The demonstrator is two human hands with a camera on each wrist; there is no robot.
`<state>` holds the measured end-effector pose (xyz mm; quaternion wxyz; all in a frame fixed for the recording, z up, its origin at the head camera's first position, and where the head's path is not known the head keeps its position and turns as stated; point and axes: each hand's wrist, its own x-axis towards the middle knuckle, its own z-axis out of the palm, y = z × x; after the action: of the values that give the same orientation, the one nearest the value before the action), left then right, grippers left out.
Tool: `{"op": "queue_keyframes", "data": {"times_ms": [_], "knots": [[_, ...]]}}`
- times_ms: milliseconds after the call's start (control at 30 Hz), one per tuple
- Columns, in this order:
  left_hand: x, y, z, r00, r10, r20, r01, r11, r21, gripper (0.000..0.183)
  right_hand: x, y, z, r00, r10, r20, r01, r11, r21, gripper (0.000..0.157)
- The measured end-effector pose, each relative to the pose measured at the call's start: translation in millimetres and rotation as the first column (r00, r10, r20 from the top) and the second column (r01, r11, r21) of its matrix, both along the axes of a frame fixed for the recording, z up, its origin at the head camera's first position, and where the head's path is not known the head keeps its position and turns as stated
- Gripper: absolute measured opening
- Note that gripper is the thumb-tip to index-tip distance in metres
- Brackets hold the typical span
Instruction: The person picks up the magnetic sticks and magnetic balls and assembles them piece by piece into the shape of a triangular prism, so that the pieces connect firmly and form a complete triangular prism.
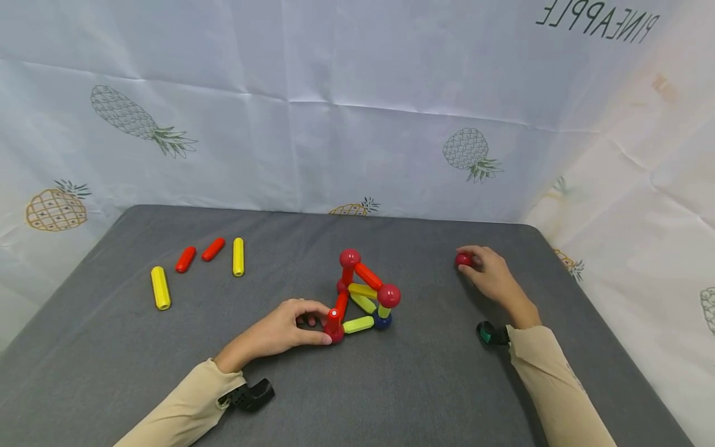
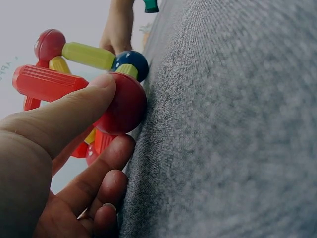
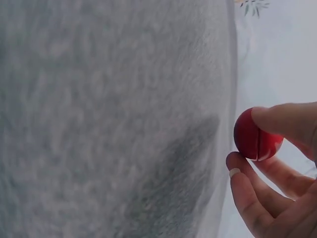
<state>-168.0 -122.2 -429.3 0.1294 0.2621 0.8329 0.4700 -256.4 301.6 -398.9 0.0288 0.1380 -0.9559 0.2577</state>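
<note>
A frame of red and yellow-green rods joined by red balls and one dark blue ball [image 1: 382, 321] stands mid-table. At its near left corner my left hand [image 1: 290, 328] pinches a red ball [image 2: 124, 106] between thumb and fingers; an upright red rod [image 1: 333, 318] rises from that ball. The top holds a red ball [image 1: 389, 296] on the right and another red ball [image 1: 349, 258] farther back, linked by a slanting red rod [image 1: 368, 276]. Off to the right, my right hand [image 1: 491, 276] pinches a loose red ball [image 3: 257, 135], which shows a seam line in the right wrist view.
On the left of the grey table [image 1: 424, 385] lie two red rods [image 1: 185, 259] and two yellow rods [image 1: 161, 288], all loose. A white curtain [image 1: 335, 56] printed with pineapples hangs behind the table's far edge and along the right side.
</note>
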Motion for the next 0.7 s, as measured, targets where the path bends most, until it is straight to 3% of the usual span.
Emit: {"op": "queue_keyframes", "data": {"times_ms": [700], "knots": [[-0.6,0,0.1,1.000,0.005,-0.010,-0.005,1.000,-0.002,0.035,31.2,-54,29.9,0.996,0.057,-0.072,-0.065,0.991,-0.116,0.040]]}}
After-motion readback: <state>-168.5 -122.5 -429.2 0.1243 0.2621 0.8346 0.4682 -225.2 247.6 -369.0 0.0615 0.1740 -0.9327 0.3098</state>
